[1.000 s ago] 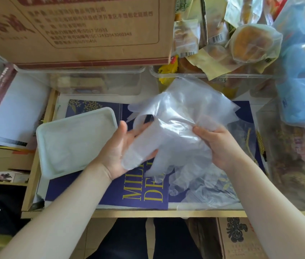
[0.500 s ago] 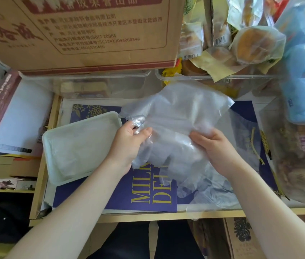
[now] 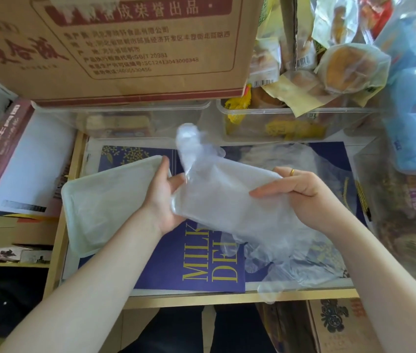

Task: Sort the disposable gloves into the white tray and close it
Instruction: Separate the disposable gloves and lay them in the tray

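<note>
Both hands hold one stack of thin clear plastic disposable gloves (image 3: 229, 200) above the surface: the left hand (image 3: 162, 200) cups its end, the right hand (image 3: 301, 197) pinches the other. The slippery sheets may slide apart before reaching the one shallow white tray (image 3: 104, 205) beside them. More loose gloves (image 3: 291, 261), uncountable, lie beneath.

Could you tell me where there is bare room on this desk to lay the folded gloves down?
The bare patch is the blue poster between the white rectangular plastic tray and the loose heap of clear disposable gloves, near the front edge. The back is crowded by clear plastic tubs under a brown cardboard box; the right by bagged snacks.
</note>
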